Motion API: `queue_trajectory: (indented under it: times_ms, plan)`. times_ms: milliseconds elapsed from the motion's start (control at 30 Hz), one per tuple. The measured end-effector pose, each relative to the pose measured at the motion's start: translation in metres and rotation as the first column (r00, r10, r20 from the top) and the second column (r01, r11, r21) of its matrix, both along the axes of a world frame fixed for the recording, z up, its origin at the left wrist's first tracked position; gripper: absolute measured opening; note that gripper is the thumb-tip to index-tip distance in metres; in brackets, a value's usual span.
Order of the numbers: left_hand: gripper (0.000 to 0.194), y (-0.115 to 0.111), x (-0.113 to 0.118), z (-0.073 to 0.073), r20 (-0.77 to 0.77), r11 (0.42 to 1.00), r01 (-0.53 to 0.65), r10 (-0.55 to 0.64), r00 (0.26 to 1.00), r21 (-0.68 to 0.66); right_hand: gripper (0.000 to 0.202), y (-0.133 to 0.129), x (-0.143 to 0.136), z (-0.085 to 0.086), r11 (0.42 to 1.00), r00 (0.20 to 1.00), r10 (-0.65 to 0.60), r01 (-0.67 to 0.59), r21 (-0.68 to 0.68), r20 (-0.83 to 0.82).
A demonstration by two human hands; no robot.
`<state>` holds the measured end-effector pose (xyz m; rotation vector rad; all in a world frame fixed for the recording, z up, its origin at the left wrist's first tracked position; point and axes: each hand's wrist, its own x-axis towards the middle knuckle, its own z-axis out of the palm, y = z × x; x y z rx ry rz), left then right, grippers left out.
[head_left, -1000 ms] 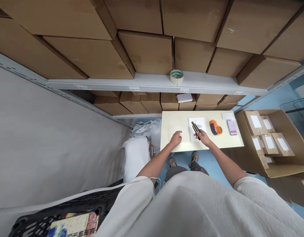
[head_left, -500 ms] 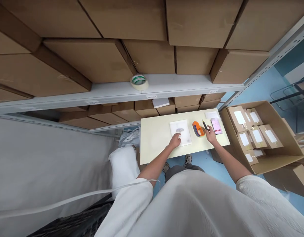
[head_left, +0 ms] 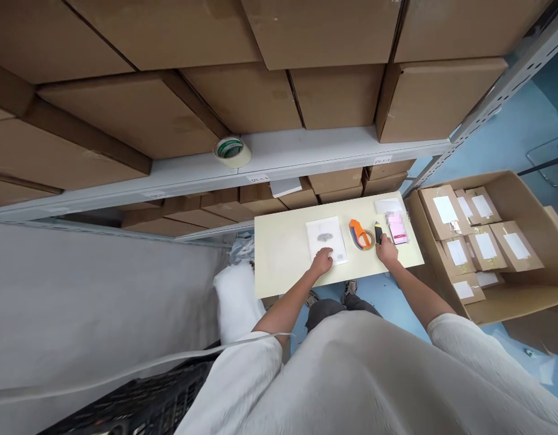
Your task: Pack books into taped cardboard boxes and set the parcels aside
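Observation:
A flat white package [head_left: 323, 232] with a small grey picture lies on the cream table [head_left: 279, 248]. My left hand [head_left: 323, 261] rests on its lower edge with fingers apart, holding nothing. In my right hand [head_left: 387, 251] is a black utility knife [head_left: 378, 231] with a yellowish tip, at the table's right part. Between the package and the knife lies an orange tape dispenser [head_left: 361, 234]. A phone with a pink screen [head_left: 398, 228] is just right of my right hand, and a white paper [head_left: 387, 206] lies behind it.
Shelves [head_left: 306, 148] full of cardboard boxes [head_left: 337, 96] stand behind the table, with a tape roll [head_left: 232, 151] on the edge. A large open carton [head_left: 519, 302] of labelled boxes is at the right. White wrapping [head_left: 237, 302] and a black crate [head_left: 170, 399] are at the left.
The view has shifted. My right hand has turned the knife more upright and drawn it slightly away from the phone. My left hand remains on the package.

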<state>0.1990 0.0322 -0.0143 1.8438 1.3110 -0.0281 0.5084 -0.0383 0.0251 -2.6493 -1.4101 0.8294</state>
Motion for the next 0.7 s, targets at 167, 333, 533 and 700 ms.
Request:
queue_trajectory:
  times_ms: [167,333,533,700]
  plan:
    - [0.052,0.0,0.001,-0.003,-0.015,1.0,-0.014,0.014,1.0,-0.003,0.034,0.004,-0.001,-0.001,0.986,0.983,0.162,-0.158,-0.044,0.089]
    - [0.051,0.001,0.0,-0.005,-0.024,1.0,-0.011,0.01,1.0,-0.015,0.032,0.004,0.0,0.004,0.981,0.97,0.193,-0.187,-0.054,0.15]
    - [0.053,0.004,-0.004,-0.001,0.015,1.0,-0.018,0.018,1.0,0.014,0.036,0.009,-0.017,0.028,0.944,0.956,0.223,-0.26,0.202,0.189]
    - [0.053,0.009,-0.014,0.005,0.056,0.998,-0.041,0.039,0.998,0.038,0.038,0.027,-0.074,0.036,0.831,0.896,0.442,-0.423,0.362,0.033]
